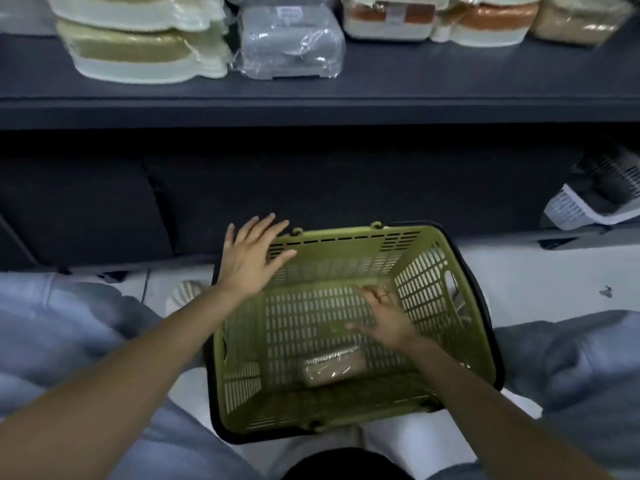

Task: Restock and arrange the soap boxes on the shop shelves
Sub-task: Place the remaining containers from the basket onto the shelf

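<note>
One clear-wrapped tan soap box (330, 367) lies flat on the floor of the olive-green slotted plastic shopping basket (424, 271), close to the basket's near wall and a little toward its right side. Its long axis runs roughly left to right, the right end tipped slightly toward the far wall.

The right hand (382, 318) hovers inside the basket, fingers spread and relaxed, grasping nothing. The box lies just below and toward the person from that palm, near but apart from it. The left hand (251, 258) is above the basket's far left corner, fingers straight and splayed, also holding nothing; whether it touches the rim I cannot tell. The right hand is plainly the nearer one, and I judge the pickup falls to it, coming back toward the near wall and closing across the box's short width.

The film wrap looks glossy and crinkled, likely slippery. The basket is rigid lattice with a dark rim. On the dark grey shelf (311, 95) above, wrapped boxes in pale green (138, 53), grey (289, 43) and orange-and-white (391, 19) sit toward its back edge.
</note>
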